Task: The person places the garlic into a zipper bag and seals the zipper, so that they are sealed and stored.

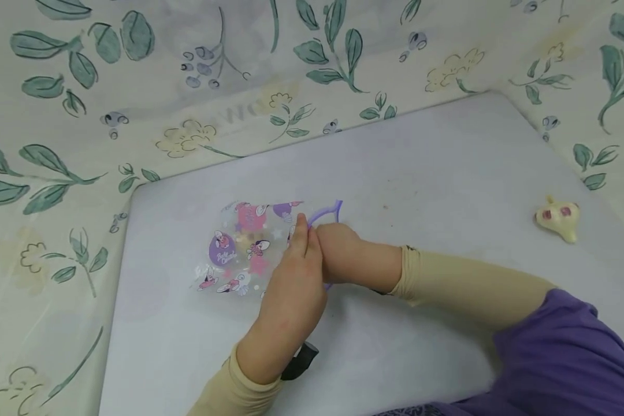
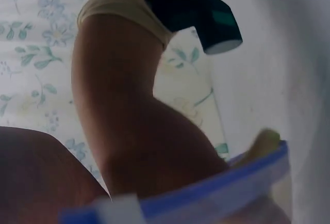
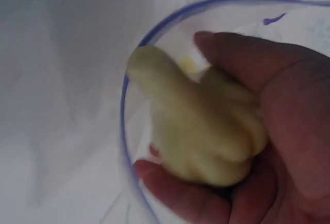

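A clear zip bag (image 1: 260,263) with a purple rim and cartoon prints lies on the white table, its mouth facing right. My left hand (image 1: 293,294) holds the bag at its mouth, the first fingers lying straight along it; the thumb is hidden in the head view. At the opening, my right hand (image 1: 343,254) grips a pale yellow, lumpy squishy toy (image 3: 201,126), fingers and thumb curled round it. In the right wrist view, the purple rim (image 3: 124,110) loops around the toy and fingers. The toy's tip (image 2: 265,141) shows beside the rim in the left wrist view.
Another pale yellow toy (image 1: 559,218) with pink patches lies on the table's right side. Small crumbs (image 1: 386,207) dot the white table (image 1: 447,162). A leaf-patterned cloth (image 1: 187,98) rises behind it.
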Motion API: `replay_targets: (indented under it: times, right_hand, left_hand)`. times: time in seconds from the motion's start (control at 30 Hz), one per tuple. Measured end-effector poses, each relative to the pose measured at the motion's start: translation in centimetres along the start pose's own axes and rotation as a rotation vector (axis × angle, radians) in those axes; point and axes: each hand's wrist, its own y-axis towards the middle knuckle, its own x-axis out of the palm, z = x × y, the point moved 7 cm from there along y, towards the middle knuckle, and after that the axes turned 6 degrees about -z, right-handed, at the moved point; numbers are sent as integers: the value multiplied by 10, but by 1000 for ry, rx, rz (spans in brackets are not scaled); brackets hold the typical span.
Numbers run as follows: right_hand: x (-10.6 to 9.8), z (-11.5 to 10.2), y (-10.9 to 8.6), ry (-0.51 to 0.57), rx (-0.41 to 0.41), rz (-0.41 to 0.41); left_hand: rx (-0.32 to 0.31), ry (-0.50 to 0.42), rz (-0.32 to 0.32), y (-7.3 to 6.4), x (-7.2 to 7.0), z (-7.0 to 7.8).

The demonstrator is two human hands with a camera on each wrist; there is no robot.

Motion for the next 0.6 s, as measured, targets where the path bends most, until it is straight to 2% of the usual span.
replay_targets:
  times: [0.1, 0.13, 0.2, 0.33, 0.37, 0.47, 0.53, 0.6]
  right_hand:
    - [2, -6, 14, 44, -88, -23]
    - [5, -8, 20, 23, -123, -66]
    - [11, -8, 31, 57, -146, -118]
    - [20, -15, 51, 113, -176, -151]
    - [21, -15, 54, 174, -169, -129]
    - [20, -21, 62, 237, -203, -78]
    - [20, -23, 66, 269, -206, -76]
    - [22, -22, 71, 283, -169, -103]
  left_hand:
    - [-4, 42, 58, -1, -3, -1]
    - [-4, 60, 84, -1, -5, -1]
    - [-7, 101, 150, -2, -9, -3]
    - [-23, 168, 282, -4, -20, -6]
    - [-27, 179, 309, -5, -22, -7]
    - [-27, 195, 359, -6, -27, -9]
    - [-24, 195, 378, -6, -29, -10]
    - [-32, 200, 386, -6, -30, -12]
